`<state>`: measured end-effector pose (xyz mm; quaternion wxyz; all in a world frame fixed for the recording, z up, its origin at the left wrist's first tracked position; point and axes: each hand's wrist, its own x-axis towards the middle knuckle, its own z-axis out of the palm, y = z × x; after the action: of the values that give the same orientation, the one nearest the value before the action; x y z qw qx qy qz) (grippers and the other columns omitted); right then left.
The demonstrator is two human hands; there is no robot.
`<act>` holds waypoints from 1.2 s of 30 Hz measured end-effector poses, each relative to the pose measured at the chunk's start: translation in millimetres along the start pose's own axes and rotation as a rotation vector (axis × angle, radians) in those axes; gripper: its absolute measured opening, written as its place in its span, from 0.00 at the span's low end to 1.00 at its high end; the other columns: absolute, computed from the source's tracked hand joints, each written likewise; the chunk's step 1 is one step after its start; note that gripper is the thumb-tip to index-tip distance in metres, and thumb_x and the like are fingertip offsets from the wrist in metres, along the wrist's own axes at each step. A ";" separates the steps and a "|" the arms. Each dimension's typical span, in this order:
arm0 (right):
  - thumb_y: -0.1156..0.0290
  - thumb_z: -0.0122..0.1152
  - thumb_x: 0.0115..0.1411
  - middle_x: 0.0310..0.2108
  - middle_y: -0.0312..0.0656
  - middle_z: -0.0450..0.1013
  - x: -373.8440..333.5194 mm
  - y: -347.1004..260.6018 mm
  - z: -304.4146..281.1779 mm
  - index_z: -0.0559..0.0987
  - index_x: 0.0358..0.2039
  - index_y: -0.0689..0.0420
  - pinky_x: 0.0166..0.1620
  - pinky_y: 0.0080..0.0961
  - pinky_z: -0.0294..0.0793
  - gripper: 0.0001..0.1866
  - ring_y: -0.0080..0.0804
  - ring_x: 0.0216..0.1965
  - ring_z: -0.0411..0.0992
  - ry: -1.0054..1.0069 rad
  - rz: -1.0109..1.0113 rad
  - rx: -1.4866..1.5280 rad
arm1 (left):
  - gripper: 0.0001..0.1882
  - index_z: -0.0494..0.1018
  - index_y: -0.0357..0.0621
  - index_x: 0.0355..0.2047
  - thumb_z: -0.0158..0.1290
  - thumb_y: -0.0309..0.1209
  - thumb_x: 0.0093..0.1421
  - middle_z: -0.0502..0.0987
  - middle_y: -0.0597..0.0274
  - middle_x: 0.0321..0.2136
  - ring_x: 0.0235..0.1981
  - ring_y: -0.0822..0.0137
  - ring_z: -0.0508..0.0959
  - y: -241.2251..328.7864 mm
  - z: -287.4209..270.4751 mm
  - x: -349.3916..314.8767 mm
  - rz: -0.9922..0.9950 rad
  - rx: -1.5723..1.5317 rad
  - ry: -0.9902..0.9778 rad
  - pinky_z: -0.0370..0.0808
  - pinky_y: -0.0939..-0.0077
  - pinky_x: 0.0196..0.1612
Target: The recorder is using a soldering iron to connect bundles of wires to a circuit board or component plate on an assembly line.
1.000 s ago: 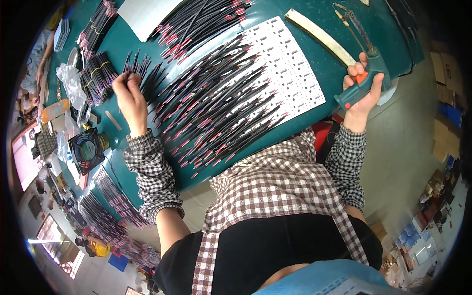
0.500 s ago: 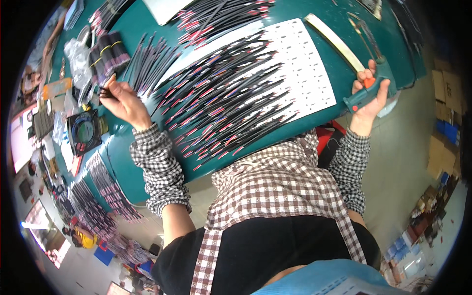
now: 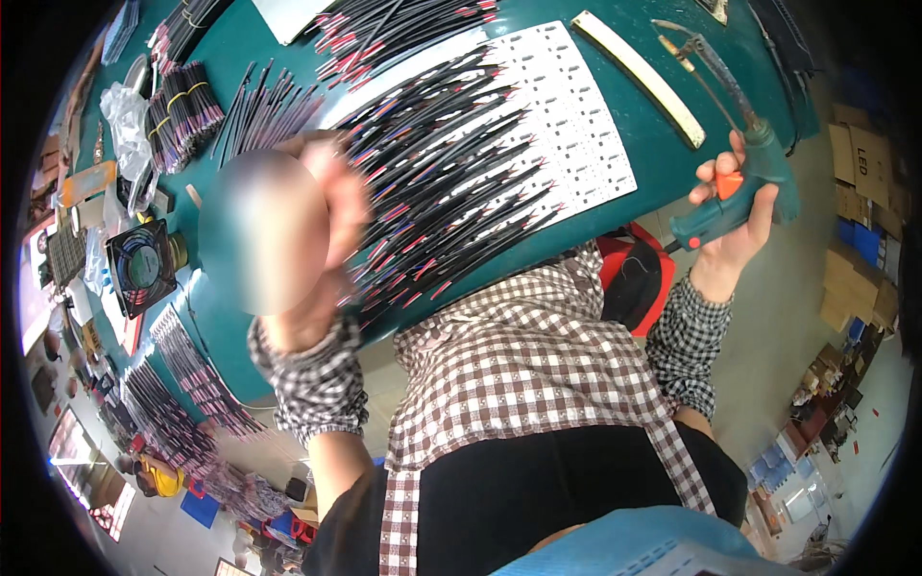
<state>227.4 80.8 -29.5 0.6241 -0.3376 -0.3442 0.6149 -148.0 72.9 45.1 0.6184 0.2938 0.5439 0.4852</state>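
My right hand (image 3: 735, 240) is wrapped round a green soldering gun (image 3: 764, 178) with an orange trigger, held up past the table's right edge. Its long metal tip and thin feed tube point away from me. My left hand (image 3: 341, 206) is smeared by motion at the left end of many black wires (image 3: 442, 173). A blurred patch covers part of it, so its fingers and anything in them cannot be made out. The wires lie in slanting rows, with red and white ends, on a white board (image 3: 588, 144) dotted with small dark slots.
Beyond the board lie more wires (image 3: 394, 38) and a cream curved strip (image 3: 642, 79). To the left are loose dark wires (image 3: 264, 113), banded wire bundles (image 3: 184, 113), a clear plastic bag (image 3: 125, 120) and a black fan (image 3: 142, 264). A red seat (image 3: 653, 312) stands below the table edge.
My left hand has swung right and nearer, from beside the banded bundles to the wires' left end. My right hand has moved slightly nearer with the soldering gun. The view has shifted a little.
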 end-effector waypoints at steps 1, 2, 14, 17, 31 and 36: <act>0.48 0.45 0.61 0.36 0.46 0.70 -6.0 0.7 3.1 0.59 0.56 0.70 0.33 0.26 0.80 0.36 0.38 0.38 0.74 0.009 0.018 -0.023 | 0.09 0.68 0.38 0.31 0.47 0.33 0.62 0.67 0.69 0.19 0.11 0.83 0.58 -11.9 16.2 9.0 -0.174 -0.122 -0.096 0.53 0.90 0.13; 0.49 0.45 0.61 0.36 0.46 0.70 -10.9 2.0 8.6 0.59 0.56 0.70 0.33 0.27 0.80 0.36 0.39 0.38 0.74 0.016 0.039 -0.037 | 0.08 0.68 0.37 0.32 0.48 0.31 0.61 0.67 0.69 0.19 0.12 0.83 0.59 -20.8 28.3 17.5 -0.346 -0.238 -0.183 0.53 0.90 0.13; 0.52 0.43 0.63 0.38 0.46 0.69 -52.5 19.0 28.3 0.54 0.58 0.70 0.36 0.28 0.80 0.35 0.38 0.41 0.73 0.130 0.152 -0.259 | 0.07 0.71 0.37 0.31 0.56 0.24 0.52 0.70 0.72 0.17 0.14 0.82 0.65 -81.4 60.3 46.0 -0.195 0.277 -0.129 0.59 0.89 0.17; 0.53 0.44 0.63 0.38 0.47 0.69 -60.2 19.4 40.1 0.57 0.56 0.70 0.36 0.29 0.80 0.33 0.40 0.41 0.73 0.179 0.160 -0.307 | 0.05 0.71 0.37 0.29 0.54 0.24 0.53 0.70 0.71 0.19 0.16 0.83 0.64 -64.2 71.5 36.2 -0.211 0.251 -0.027 0.60 0.88 0.19; 0.55 0.52 0.59 0.41 0.55 0.68 -69.8 18.7 65.8 0.68 0.45 0.73 0.37 0.29 0.79 0.29 0.43 0.42 0.71 0.124 0.239 -0.628 | 0.08 0.69 0.36 0.20 0.54 0.28 0.44 0.72 0.54 0.15 0.17 0.59 0.74 -96.0 71.1 60.0 0.220 0.830 0.120 0.70 0.71 0.24; 0.55 0.53 0.58 0.40 0.55 0.68 -77.3 23.1 70.2 0.68 0.44 0.74 0.36 0.28 0.78 0.29 0.43 0.42 0.70 0.110 0.263 -0.660 | 0.08 0.68 0.36 0.19 0.55 0.28 0.44 0.73 0.54 0.16 0.18 0.58 0.75 -96.2 75.4 58.0 0.218 0.809 0.109 0.70 0.71 0.24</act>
<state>155.1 3.7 -12.6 0.4148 -0.5949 -0.4436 0.5266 -52.4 104.3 -45.3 0.3688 0.5426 0.6881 0.3100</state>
